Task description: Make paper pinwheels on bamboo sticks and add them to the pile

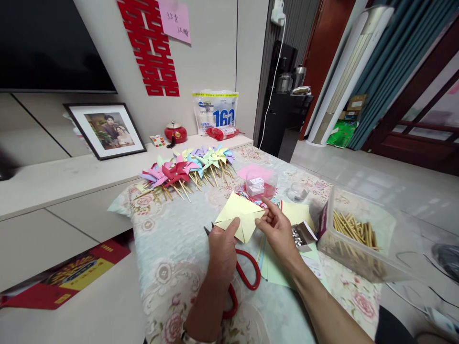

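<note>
A pale yellow square of paper (pixel 231 210), with slits running in from its corners, is held up over the table. My left hand (pixel 224 239) grips its near left part, the thumb lying on top. At the paper's right corner, my right hand (pixel 276 227) pinches the edge between thumb and forefinger. Red-handled scissors (pixel 254 272) lie partly under my left hand and wrist, blades pointing away. To the right, a small open box (pixel 304 239) holds shiny metal bits, resting on sheets of coloured paper (pixel 278 267).
Finished paper pinwheels (pixel 182 169) on sticks lie at the table's back left. A clear bin (pixel 353 253) of wooden sticks stands right. A clear round tub (pixel 265 184) and a small clear dish (pixel 298 192) sit beyond my hands. A framed photo (pixel 107 131) leans behind.
</note>
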`<action>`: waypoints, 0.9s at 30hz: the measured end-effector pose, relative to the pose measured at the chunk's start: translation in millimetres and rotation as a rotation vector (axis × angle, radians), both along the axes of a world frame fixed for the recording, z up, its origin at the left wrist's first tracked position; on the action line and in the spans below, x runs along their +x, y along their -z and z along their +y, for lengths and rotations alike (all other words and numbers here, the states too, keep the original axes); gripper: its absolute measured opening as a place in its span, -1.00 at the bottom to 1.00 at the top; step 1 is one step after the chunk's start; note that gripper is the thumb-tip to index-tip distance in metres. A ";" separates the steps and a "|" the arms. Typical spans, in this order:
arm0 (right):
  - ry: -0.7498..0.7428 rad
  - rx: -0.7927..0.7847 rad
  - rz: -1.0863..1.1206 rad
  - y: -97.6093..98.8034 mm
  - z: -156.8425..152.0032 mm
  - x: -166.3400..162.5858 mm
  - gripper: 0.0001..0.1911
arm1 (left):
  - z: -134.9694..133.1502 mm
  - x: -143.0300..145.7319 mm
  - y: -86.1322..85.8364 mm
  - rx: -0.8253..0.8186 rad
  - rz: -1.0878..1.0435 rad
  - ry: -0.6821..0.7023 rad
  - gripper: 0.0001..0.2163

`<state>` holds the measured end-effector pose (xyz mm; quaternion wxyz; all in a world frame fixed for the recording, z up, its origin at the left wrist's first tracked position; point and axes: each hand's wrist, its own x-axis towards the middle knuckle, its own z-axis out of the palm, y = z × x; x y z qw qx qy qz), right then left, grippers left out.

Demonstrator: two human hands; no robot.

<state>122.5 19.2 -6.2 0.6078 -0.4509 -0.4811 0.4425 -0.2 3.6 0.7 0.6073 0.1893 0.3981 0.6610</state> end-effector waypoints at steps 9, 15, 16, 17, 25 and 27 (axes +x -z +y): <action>0.001 -0.010 -0.007 0.3 0.3 0.6 -0.34 | 0.9 1.4 0.9 -0.005 0.022 -0.011 -0.60; -0.006 -0.019 0.011 0.6 0.5 0.5 -0.32 | 0.8 -0.7 3.7 0.021 -0.006 0.015 -0.62; -0.006 -0.021 0.016 0.4 0.7 0.8 -0.32 | 1.0 -0.9 4.3 0.018 -0.015 0.013 -0.62; -0.005 -0.023 0.019 0.1 0.8 1.3 -0.32 | 1.2 -1.1 4.9 0.011 -0.023 0.010 -0.63; 0.013 -0.013 0.007 -1.8 0.9 4.1 -0.34 | 1.1 -1.2 2.7 -0.052 -0.025 -0.011 -0.62; 0.017 -0.010 0.005 -1.3 1.0 3.6 -0.34 | 0.7 -0.6 2.1 -0.028 -0.011 -0.004 -0.61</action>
